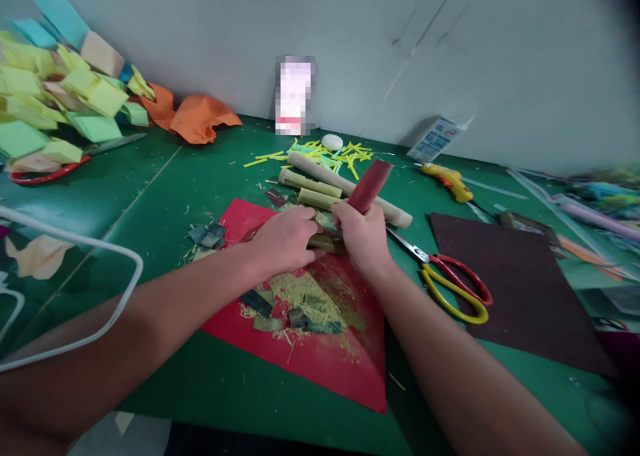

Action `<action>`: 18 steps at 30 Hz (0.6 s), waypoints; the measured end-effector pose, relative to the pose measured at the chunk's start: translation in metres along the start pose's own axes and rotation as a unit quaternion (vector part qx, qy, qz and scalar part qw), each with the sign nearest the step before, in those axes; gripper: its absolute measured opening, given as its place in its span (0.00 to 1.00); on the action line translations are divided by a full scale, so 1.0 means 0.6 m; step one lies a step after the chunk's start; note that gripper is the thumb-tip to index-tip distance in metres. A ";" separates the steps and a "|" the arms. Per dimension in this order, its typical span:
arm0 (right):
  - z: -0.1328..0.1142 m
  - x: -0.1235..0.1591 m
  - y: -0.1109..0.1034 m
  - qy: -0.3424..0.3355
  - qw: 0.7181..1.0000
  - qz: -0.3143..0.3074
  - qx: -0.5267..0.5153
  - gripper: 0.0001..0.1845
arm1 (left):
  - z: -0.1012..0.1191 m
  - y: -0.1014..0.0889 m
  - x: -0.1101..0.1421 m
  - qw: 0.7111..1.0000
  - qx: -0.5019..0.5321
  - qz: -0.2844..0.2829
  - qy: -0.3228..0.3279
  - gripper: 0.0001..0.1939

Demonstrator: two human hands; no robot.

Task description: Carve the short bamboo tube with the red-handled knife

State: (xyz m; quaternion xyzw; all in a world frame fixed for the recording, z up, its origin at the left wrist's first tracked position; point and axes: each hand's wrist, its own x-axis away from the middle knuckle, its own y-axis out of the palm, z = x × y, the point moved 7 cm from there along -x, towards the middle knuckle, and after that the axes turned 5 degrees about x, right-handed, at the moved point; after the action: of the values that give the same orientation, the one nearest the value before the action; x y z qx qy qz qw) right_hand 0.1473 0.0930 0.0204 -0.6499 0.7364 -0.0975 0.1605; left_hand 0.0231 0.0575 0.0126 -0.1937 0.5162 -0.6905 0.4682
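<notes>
Above the flat red paper sheet [360,383], right hand [366,237] has fingers wrapped round a flat reddish-brown wooden-looking bar [371,184], left hand [291,235] fingers pinching a rounded olive-brown plant-stem piece [326,243]; judged risk: hard pressure on that curve could skid the bar into the left fingers.

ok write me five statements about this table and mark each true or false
1. The right hand grips a reddish piece that sticks up above the fist. True.
2. The scissors lie left of the red sheet in the picture. False: the scissors are right of the red sheet.
3. Pale shavings lie on the red sheet. True.
4. The left hand is on the white oval thing. False: the left hand is over the red sheet, beside the right hand.
5. The crumpled orange sheet lies near the wall. True.
</notes>
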 end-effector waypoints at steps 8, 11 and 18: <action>-0.007 0.013 -0.001 -0.025 0.999 -0.023 -0.013 0.12 | 0.003 0.001 0.001 1.000 -0.001 0.006 0.001 0.14; -0.003 0.015 -0.002 -0.021 0.999 -0.030 -0.020 0.12 | 0.004 0.003 0.002 1.000 -0.010 0.002 0.003 0.14; -0.009 0.023 0.000 -0.030 0.998 -0.048 -0.021 0.13 | 0.002 0.004 0.005 1.000 -0.005 0.012 0.019 0.15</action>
State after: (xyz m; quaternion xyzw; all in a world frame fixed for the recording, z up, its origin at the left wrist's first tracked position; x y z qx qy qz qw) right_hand 0.1438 0.0791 0.0241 -0.6905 0.7011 -0.0700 0.1639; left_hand 0.0235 0.0540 0.0104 -0.1767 0.5306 -0.6858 0.4657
